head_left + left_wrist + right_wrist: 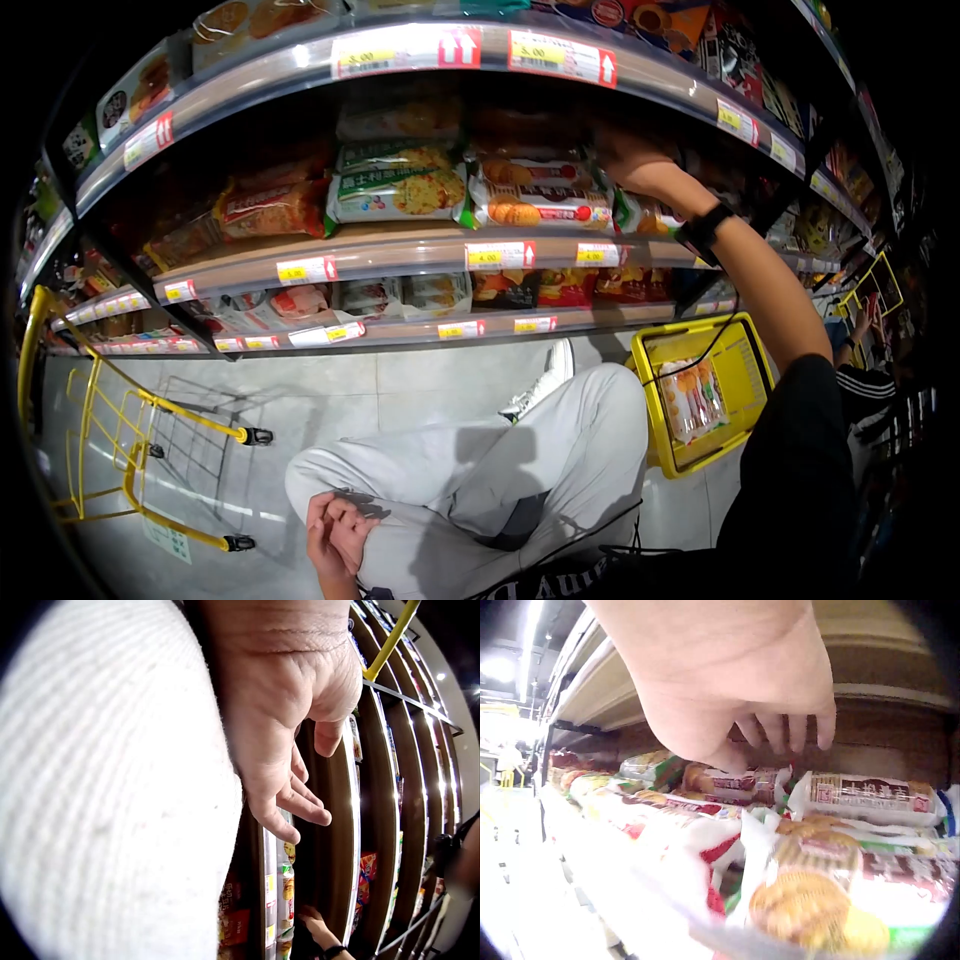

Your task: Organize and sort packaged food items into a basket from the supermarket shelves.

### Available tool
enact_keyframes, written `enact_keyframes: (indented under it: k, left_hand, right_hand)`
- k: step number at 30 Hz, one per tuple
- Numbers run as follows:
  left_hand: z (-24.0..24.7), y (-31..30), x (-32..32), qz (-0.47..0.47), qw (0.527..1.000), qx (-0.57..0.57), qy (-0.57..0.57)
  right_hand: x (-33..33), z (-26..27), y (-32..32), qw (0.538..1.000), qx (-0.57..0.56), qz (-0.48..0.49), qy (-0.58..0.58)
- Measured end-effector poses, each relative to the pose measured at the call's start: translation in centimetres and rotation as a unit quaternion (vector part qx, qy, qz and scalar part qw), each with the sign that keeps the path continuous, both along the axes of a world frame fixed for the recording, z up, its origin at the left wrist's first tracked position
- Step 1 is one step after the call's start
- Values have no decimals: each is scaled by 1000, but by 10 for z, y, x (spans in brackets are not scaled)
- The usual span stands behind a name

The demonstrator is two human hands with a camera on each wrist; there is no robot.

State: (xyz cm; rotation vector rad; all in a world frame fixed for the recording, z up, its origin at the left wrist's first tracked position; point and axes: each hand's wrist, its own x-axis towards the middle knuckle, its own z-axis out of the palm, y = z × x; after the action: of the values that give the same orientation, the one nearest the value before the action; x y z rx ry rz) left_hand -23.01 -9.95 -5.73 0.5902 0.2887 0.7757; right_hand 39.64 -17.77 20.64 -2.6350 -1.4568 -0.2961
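My right hand (635, 162) reaches into the middle shelf over a row of biscuit packs. In the right wrist view, the right hand (731, 690) has its fingers (774, 733) stretched toward the back, holding nothing, with the thumb close over a biscuit pack (735, 780). Another wrapped biscuit pack (870, 799) lies right of it, behind a nearer pack (802, 900). On the raised knee rests my left hand (340, 530), fingers loosely bent. The left wrist view shows that left hand (281, 712) without anything in it, beside the pale trouser leg (112, 780).
A yellow basket (752, 385) holding a biscuit pack (692, 400) stands by my right knee. At left is a yellow wire cart (130, 480) on casters. Shelf edges with price tags (500, 255) run above and below the reaching arm. Another person (862, 375) is at far right.
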Motion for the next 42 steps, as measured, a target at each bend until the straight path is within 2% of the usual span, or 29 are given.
enact_keyframes:
  k: [1,2,4,6,8,10,12,14,15,17,18,20,21,22,24,27,30,31,34,35,36,38,39,40,42]
  left_hand:
    - [-3,1,-1,-8,1000,7,-10]
    - [-5,1,-2,-18,1000,0,-2]
    - [-7,1,-6,3,1000,-12,-13]
    - [-6,4,-6,-44,998,27,-49]
    - [-6,2,-6,-5,1000,2,-9]
    - [-8,5,-8,-14,1000,-2,-4]
    - [-10,9,-6,-20,1000,-2,-7]
    - [-9,12,-6,-51,998,36,-15]
    - [-8,12,-5,-56,998,40,-14]
    - [-6,10,-5,-46,998,44,0]
    - [-7,10,-6,-47,998,47,2]
    - [-7,9,-7,-37,998,44,14]
    - [-5,7,-6,-38,998,46,16]
    - [-4,5,-5,-19,999,26,22]
    - [-3,4,-5,-2,1000,10,28]
    - [-4,7,-7,-22,998,49,39]
    - [-3,7,-2,-29,998,49,30]
    - [-1,6,-1,-13,999,33,40]
    - [0,1,-8,18,998,14,59]
    - [1,2,-4,17,998,18,64]
    - [-3,0,-4,20,998,10,60]
    - [1,1,-2,8,998,24,55]
    - [0,-3,1,15,999,16,46]
    - [5,-5,5,2,997,49,59]
    - [12,-12,12,2,995,79,67]
  right_hand:
    - [2,-14,-29,993,101,65,-7]
    - [-11,-12,-53,996,77,37,-39]
    - [-34,-16,-108,986,132,83,-56]
    - [-56,-15,-159,989,128,9,73]
    - [-55,-26,-209,991,13,-73,112]
    - [-34,-63,-265,947,-34,-105,303]
    - [-47,-78,-291,937,-207,-126,250]
    - [-36,-123,-314,909,-262,-166,279]
    - [-30,-147,-322,909,-257,-169,282]
    - [-14,-195,-334,815,-266,-285,429]
    - [-10,-215,-338,815,-263,-284,432]
    - [1,-254,-344,794,-175,-345,469]
    - [12,-281,-343,819,-229,-340,402]
    - [8,-291,-341,821,-160,-356,416]
    - [20,-328,-340,857,-222,-340,317]
    - [16,-335,-332,883,-200,-332,265]
    - [3,-325,-323,869,-256,-346,243]
    - [-3,-323,-320,873,-249,-361,212]
    - [-3,-297,-319,878,-230,-339,247]
    - [-5,-297,-321,892,-227,-320,224]
    - [-4,-286,-323,892,-232,-321,217]
    - [-7,-255,-328,875,-135,-352,305]
    - [-18,-218,-329,878,-89,-343,321]
    - [-31,-189,-320,872,-105,-348,329]
    - [-31,-173,-330,904,-79,-291,303]
